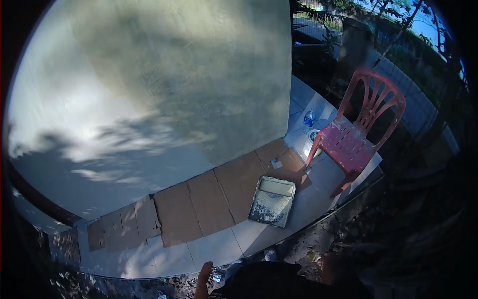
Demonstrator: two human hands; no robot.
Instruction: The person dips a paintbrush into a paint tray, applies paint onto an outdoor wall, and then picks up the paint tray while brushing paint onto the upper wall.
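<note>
Dappled sun — dark fisheye edges, prob. blurry.

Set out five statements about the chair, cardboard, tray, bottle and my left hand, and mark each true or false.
1. The chair is red. True.
2. The bottle is on the chair. False: the bottle is on the tiles.
3. Cardboard lies along the foot of the wall. True.
4. Your left hand grips the tray. False: your left hand is apart from the tray.
5. The tray is on the floor. True.
</note>
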